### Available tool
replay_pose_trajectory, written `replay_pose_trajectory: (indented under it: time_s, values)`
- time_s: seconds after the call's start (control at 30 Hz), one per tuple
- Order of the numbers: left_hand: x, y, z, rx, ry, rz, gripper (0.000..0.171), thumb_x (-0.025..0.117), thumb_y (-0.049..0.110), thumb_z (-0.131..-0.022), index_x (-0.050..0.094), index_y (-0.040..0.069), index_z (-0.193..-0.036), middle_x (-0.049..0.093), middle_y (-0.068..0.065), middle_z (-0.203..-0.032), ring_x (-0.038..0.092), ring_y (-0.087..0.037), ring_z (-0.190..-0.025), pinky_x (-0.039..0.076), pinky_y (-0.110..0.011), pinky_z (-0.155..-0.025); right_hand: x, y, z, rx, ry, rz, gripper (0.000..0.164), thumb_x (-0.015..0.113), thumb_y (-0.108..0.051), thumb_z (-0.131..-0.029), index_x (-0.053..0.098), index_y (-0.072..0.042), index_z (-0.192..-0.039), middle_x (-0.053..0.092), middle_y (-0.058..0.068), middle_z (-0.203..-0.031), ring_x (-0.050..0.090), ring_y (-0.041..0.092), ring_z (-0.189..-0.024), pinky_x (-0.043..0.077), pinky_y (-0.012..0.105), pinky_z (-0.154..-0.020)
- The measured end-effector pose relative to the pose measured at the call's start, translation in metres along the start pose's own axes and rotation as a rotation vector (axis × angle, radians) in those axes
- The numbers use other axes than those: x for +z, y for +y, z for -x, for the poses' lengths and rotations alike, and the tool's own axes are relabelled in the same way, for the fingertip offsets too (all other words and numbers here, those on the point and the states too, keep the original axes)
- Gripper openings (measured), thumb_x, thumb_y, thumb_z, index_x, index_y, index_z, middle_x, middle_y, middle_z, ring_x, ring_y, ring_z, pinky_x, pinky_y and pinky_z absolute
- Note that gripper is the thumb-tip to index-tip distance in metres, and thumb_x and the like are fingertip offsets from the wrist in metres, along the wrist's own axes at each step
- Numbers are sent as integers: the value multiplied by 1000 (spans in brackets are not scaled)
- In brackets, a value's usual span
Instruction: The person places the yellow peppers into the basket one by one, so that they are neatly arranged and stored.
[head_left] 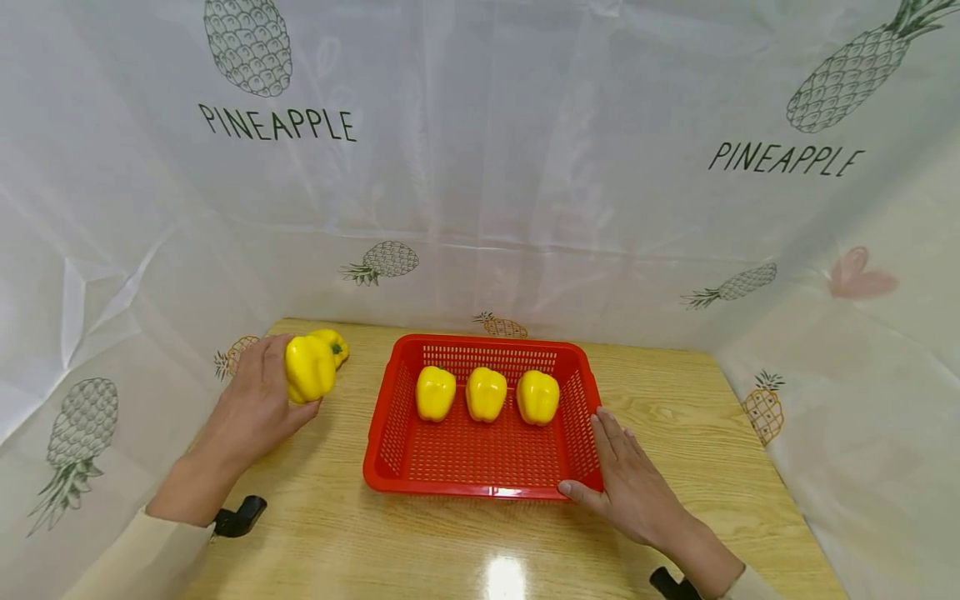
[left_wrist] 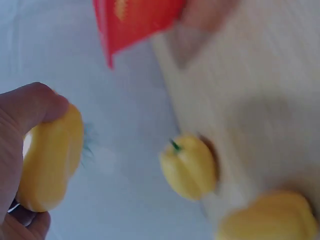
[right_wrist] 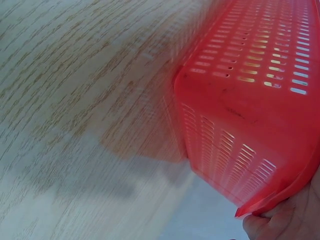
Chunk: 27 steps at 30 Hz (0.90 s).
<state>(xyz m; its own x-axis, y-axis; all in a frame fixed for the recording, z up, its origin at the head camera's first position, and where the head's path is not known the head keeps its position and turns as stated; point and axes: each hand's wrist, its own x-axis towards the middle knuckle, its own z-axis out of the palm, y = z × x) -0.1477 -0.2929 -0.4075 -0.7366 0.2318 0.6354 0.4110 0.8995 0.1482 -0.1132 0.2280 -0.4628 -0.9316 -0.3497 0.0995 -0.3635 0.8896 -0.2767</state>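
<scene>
Yellow and glossy, a blocky bell pepper (head_left: 310, 369) sits in the left hand (head_left: 257, 396), thumb and fingers curled round it, left of the red slotted plastic basket (head_left: 442, 487). An even, firm grip should suit its slick skin; the right hand (head_left: 636, 492), fingers nearly straight against the rim, should brace lightly. The left wrist view shows two other peppers (left_wrist: 190, 170) outside the basket; the head view, only one.

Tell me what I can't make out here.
Head view: rear pepper, partly behind the held pepper.
Left wrist view: lowest pepper, blurred and cut off by the bottom edge.
Right wrist view: peppers inside the basket, mostly hidden by it; right hand, cut off by the right edge.
</scene>
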Motion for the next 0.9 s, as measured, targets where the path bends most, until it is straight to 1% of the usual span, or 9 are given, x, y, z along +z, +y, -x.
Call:
replay_pose_trajectory:
  time_s: [0.1, 0.27, 0.37, 0.47, 0.53, 0.63, 0.73, 0.83, 0.9]
  values:
    - [4, 17, -14, 30, -4, 32, 96, 93, 12, -68, 38, -13, -143, 48, -38, -129, 51, -50, -113, 57, -63, -84, 0, 0, 0, 2, 1, 0, 108, 60, -70, -97, 24, 8, -163, 20, 28, -172, 27, 47, -158, 26, 66, -125]
    - [12, 45, -32, 68, -51, 88, 101, 95, 15, -69, 35, -11, -146, 46, -35, -133, 51, -46, -117, 60, -58, -87, 0, 0, 1, 12, -9, -14, 110, 60, -71, -97, 23, 8, -164, 18, 27, -173, 26, 47, -158, 25, 67, -125]
    - [15, 61, -40, 83, -103, 109, 102, 94, 18, -70, 34, -9, -148, 46, -32, -134, 50, -41, -117, 61, -54, -89, 1, -1, 1, 14, -10, -22, 110, 60, -71, -97, 22, 7, -164, 18, 27, -173, 26, 48, -158, 25, 67, -125]
    - [18, 76, -45, 80, -180, 140, 101, 92, 18, -72, 33, -8, -149, 45, -29, -137, 51, -38, -118, 60, -51, -94, 0, -1, 1, 10, -3, -23, 110, 60, -70, -97, 22, 8, -164, 18, 27, -173, 26, 47, -158, 25, 68, -125]
    - [20, 87, -47, 77, -236, 153, 102, 93, 20, -73, 32, -7, -150, 44, -28, -139, 52, -38, -121, 58, -52, -99, 0, -1, 1, 7, 1, -17, 109, 61, -70, -97, 23, 8, -164, 19, 27, -173, 26, 47, -158, 25, 67, -125]
    - [24, 101, -48, 95, -318, 149, 101, 95, 24, -74, 36, -7, -149, 47, -27, -140, 56, -37, -119, 57, -49, -102, 0, 0, 1, 13, -9, -13, 111, 60, -71, -97, 22, 8, -164, 18, 27, -173, 25, 46, -159, 25, 67, -125]
    - [30, 113, -45, 134, -372, 118, 98, 95, 27, -73, 41, -9, -147, 51, -25, -138, 59, -33, -116, 60, -44, -99, 0, 0, 0, 25, -22, -18, 112, 58, -73, -96, 21, 7, -164, 16, 26, -174, 24, 46, -159, 24, 66, -126]
    - [36, 121, -40, 161, -418, 89, 98, 94, 28, -71, 44, -10, -146, 54, -23, -136, 59, -31, -115, 60, -40, -97, 0, 0, 0, 28, -24, -23, 111, 59, -72, -96, 20, 7, -165, 15, 25, -174, 23, 46, -159, 23, 66, -126]
    - [40, 124, -37, 172, -459, 70, 98, 94, 30, -72, 45, -10, -147, 55, -21, -136, 58, -30, -116, 60, -39, -98, 0, 0, 0, 23, -14, -21, 110, 61, -69, -97, 21, 7, -165, 17, 26, -174, 24, 47, -159, 23, 67, -126]
